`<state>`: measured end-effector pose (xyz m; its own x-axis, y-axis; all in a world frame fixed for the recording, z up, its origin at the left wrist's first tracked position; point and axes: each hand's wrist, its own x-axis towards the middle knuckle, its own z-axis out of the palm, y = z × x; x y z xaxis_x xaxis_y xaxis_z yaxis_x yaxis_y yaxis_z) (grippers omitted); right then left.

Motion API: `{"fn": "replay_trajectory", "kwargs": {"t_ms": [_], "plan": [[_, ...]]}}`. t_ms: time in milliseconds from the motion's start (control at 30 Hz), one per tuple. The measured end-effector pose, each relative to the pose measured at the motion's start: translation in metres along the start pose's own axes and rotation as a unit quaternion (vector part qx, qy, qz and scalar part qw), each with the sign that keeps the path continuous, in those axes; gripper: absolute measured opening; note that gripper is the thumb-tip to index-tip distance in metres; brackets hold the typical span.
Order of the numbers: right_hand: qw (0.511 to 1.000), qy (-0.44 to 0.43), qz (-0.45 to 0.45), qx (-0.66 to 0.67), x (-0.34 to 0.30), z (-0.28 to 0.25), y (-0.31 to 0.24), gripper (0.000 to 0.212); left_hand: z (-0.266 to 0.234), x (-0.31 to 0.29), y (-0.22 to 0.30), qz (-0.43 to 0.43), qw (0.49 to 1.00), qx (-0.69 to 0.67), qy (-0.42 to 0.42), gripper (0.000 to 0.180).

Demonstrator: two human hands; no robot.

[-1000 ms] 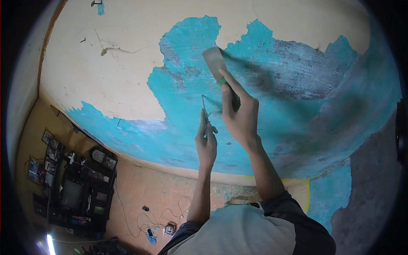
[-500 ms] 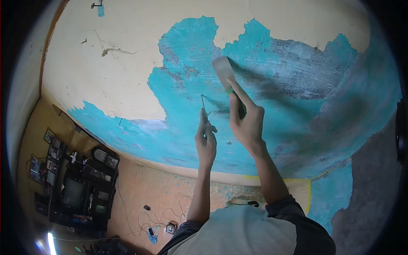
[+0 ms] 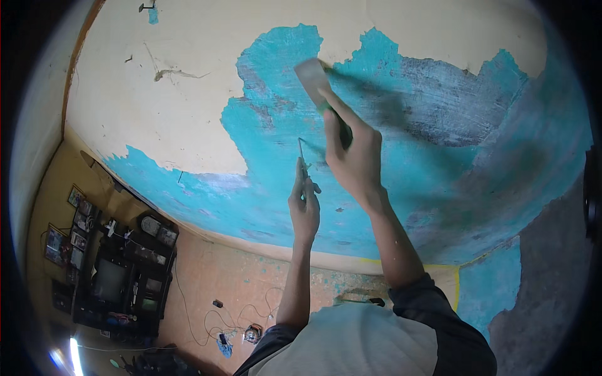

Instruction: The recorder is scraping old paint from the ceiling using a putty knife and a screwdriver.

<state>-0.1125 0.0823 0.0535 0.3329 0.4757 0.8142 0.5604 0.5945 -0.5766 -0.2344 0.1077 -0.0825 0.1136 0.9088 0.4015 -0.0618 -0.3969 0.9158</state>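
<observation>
My right hand [image 3: 356,160] grips a scraper [image 3: 311,76] with a wide grey blade, its forefinger stretched along the blade. The handle shows dark and green between the fingers. The blade's end lies over bare turquoise wall [image 3: 276,135], just below the torn edge of the cream paint layer [image 3: 169,113]. Lower and to the left, my left hand [image 3: 305,210] is closed around a slim rod-like tool [image 3: 301,149] that points up at the wall; its exact kind I cannot make out.
Grey patches [image 3: 439,100] show in the turquoise at right. A hook [image 3: 145,7] sticks out at upper left. Paint flakes and loose cables [image 3: 213,326] lie on the floor [image 3: 207,269]. A dark cabinet [image 3: 122,276] stands at lower left, near a lit tube [image 3: 75,357].
My right hand has moved up and left with the scraper, bringing its blade closer to the cream paint's edge. My left hand has barely moved.
</observation>
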Motion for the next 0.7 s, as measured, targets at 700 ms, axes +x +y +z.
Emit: {"fn": "replay_trajectory", "kwargs": {"t_ms": [700], "plan": [[0.997, 0.014, 0.054, 0.059, 0.000, 0.009, -0.006, 0.038, -0.004, 0.001, 0.000, -0.002, 1.000, 0.004, 0.001, 0.051]]}}
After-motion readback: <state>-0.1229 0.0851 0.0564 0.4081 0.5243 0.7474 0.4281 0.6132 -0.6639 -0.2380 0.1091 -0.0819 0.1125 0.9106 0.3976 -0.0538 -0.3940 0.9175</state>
